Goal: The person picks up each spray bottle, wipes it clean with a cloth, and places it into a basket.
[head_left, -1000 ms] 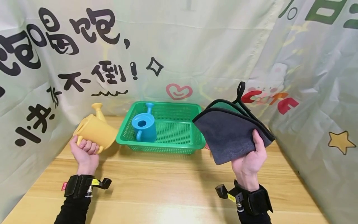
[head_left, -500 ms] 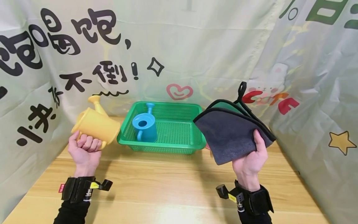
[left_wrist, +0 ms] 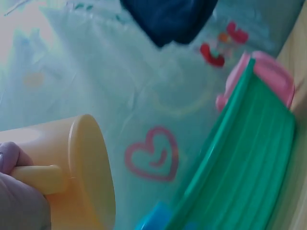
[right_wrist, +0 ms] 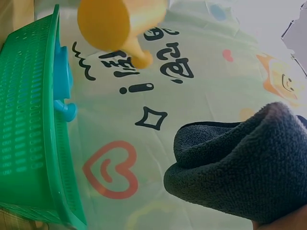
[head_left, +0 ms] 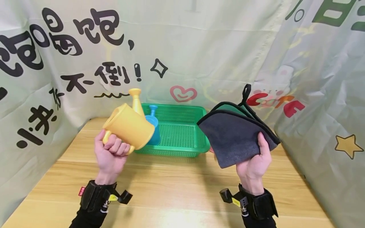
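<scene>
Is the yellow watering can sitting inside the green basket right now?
No, the left hand holds the yellow watering can by its handle above the table, in front of the green basket.

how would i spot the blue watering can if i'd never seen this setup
Start at the green mesh basket at the back of the wooden table, against the printed curtain. The blue watering can stands upright in the basket's left end, half hidden behind the yellow watering can that the left hand holds up. It is the smaller can, and no hand touches it.
</scene>
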The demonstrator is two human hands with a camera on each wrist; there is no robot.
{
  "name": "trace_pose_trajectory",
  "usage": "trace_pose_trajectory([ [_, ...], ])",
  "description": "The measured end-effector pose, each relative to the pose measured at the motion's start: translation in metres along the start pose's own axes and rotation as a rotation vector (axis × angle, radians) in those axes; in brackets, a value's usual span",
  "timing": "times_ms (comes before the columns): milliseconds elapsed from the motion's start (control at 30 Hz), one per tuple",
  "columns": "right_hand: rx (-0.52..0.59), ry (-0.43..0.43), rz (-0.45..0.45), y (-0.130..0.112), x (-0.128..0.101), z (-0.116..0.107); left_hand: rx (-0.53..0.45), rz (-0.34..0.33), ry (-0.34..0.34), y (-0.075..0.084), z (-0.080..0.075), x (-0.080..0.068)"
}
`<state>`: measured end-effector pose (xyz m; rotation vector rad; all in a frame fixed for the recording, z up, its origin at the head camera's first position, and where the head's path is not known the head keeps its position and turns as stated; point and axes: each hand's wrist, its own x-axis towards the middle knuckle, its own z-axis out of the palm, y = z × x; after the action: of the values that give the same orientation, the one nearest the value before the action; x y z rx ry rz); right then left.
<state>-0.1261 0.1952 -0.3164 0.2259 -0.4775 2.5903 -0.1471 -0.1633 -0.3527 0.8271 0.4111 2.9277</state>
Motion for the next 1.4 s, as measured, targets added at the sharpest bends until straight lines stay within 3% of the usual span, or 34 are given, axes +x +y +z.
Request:
trace_pose_trajectory([
  [133, -0.022, 0.023, -0.002, 0.001, 0.001, 0.000, -0.003, -0.061, -0.034, -0.018, 0.007, 0.000],
  [367, -0.131, 0.080, 0.031, 0.003, 0.004, -0.001, 0.048, -0.142, -0.033, -0.047, 0.016, -0.003],
  [533, -0.209, 0.057, 0.081, 0.006, 0.001, -0.003, 0.098, -0.215, -0.022, -0.067, 0.019, -0.006],
  [700, -0.284, -0.060, 0.043, 0.022, -0.009, -0.006, 0.103, -0.272, -0.032, -0.087, 0.024, -0.008],
  [933, -0.492, -0.442, 0.000, 0.047, -0.020, -0.009, 0.051, -0.314, -0.059, -0.105, 0.035, -0.008],
  [1067, -0.606, -0.456, -0.030, 0.050, -0.023, -0.011, 0.059, -0.309, -0.061, -0.111, 0.037, -0.008],
  [1233, -0.923, -0.438, -0.123, 0.047, -0.031, -0.015, 0.094, -0.312, -0.055, -0.120, 0.037, -0.009],
  [1300, -1.034, -0.491, -0.190, 0.049, -0.033, -0.017, 0.105, -0.309, -0.056, -0.123, 0.038, -0.009],
  [1400, -1.088, -0.607, -0.257, 0.052, -0.032, -0.018, 0.125, -0.309, -0.041, -0.127, 0.039, -0.009],
])
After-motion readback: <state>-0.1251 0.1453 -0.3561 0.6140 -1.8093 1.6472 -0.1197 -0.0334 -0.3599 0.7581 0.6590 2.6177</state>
